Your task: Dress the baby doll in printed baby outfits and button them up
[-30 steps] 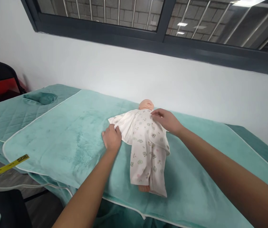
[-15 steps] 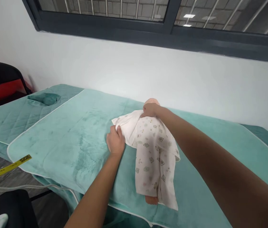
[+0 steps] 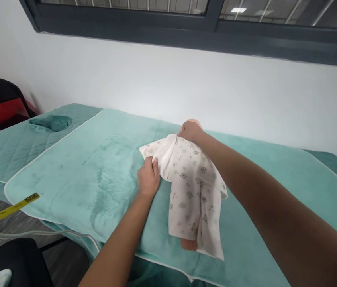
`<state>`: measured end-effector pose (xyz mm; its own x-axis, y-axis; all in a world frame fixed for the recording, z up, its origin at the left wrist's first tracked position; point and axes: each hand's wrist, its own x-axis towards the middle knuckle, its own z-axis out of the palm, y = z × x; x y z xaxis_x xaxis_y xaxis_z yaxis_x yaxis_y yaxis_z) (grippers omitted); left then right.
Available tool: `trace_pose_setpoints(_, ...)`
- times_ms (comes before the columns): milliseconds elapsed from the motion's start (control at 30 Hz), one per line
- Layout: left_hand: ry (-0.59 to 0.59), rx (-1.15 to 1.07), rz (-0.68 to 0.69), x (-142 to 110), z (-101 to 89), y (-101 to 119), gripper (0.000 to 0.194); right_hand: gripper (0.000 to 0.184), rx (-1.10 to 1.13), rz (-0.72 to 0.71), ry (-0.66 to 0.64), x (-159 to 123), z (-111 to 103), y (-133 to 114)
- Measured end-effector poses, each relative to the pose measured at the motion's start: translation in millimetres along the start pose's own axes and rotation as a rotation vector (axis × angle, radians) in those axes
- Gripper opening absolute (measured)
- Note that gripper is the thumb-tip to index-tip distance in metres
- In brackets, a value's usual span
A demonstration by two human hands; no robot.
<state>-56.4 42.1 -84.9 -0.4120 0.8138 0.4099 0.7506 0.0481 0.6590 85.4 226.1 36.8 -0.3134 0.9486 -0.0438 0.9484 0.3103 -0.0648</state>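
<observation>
A baby doll (image 3: 189, 244) lies on its back on the teal bed cover (image 3: 102, 159), head toward the wall. It wears a white baby shirt (image 3: 183, 159) with small printed figures and matching trousers (image 3: 185, 211); a foot shows at the hem. My left hand (image 3: 148, 175) is closed on the lower edge of the shirt's left-side flap, fingers pinching the cloth. My right hand (image 3: 190, 130) is closed at the shirt's neckline, just below the doll's head (image 3: 194, 121), which it mostly hides. My right forearm covers the shirt's right side.
Behind the bed rise a white wall (image 3: 168, 87) and a dark window frame (image 3: 120, 23). A face hole (image 3: 50, 123) lies at the bed's left end. A black and red chair (image 3: 1, 107), a yellow strap (image 3: 10, 210), a pale cable (image 3: 51, 232) and a black seat (image 3: 16, 263) are at left.
My right hand has moved from the shirt's right shoulder to the neckline and closed on the cloth there. My left hand keeps its hold on the flap. The view has shifted slightly.
</observation>
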Motion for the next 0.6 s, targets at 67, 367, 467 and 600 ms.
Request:
trace_pose_setpoints(67,-0.010,0.012,0.004,0.1,-0.2,0.4,0.037,0.022,0.033,0.025,0.052,-4.1,1.2,2.1)
trace_pose_setpoints(367,0.060,0.022,0.175,-1.5,1.3,2.5,0.043,0.024,0.109,-0.100,0.170,-46.8,15.4,-10.7)
trace_pose_setpoints(467,0.061,0.072,0.402,-6.0,1.4,8.4,0.040,0.041,0.096,-0.074,0.126,-53.6,17.1,-18.9)
trace_pose_setpoints(600,-0.017,0.159,0.766,-13.5,1.3,16.8,0.033,0.060,0.028,-0.016,-0.018,-52.5,16.8,-33.7)
